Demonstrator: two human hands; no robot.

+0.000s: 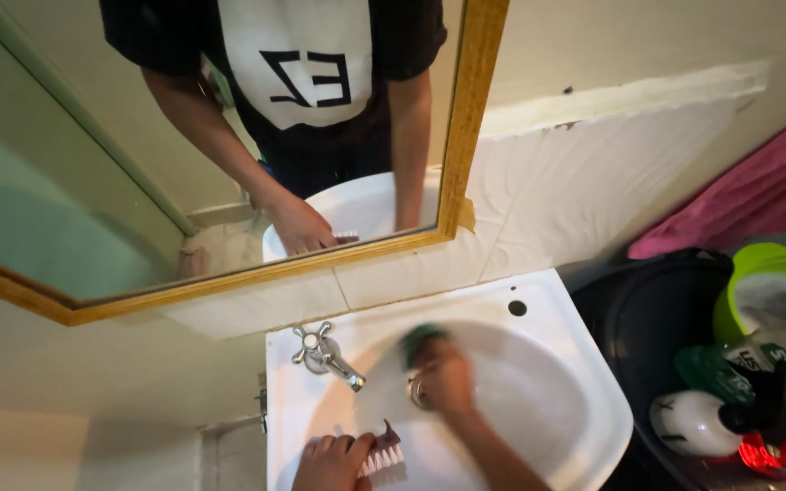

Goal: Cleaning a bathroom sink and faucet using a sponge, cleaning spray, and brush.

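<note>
At the bottom of the frame, the left hand (331, 461) rests on the front rim of a white sink (557, 314). Its fingers are curled around a small scrub brush (384, 452) with white bristles and a dark purple back; the brush lies on the rim, just left of the middle. A little higher, in the middle of the frame, the right hand (446, 377) is down inside the bowl. Its fingers are closed on a green sponge (420, 338), which pokes out above the knuckles and presses on the back wall of the bowl. The hand and sponge are blurry, so the sponge's shape is hard to tell. Something round and shiny sits at the left edge of that hand — I cannot tell what it is.

Left of the right hand is a silver tap (323, 352) with a cross handle, on the back-left part of the sink. A small dark hole (518, 308) is in the rim at the upper right.

At the right edge of the frame, a dark bin (648, 318) holds a green tub (766, 273), a white bottle (693, 424) with a black top, and some green and red packs, partly cut off. A pink cloth (757, 195) hangs above it.

Farther up is a white wall — with a mirror (65, 209) in a gold wooden frame at the upper left. It shows the person's arms and dark shirt.
</note>
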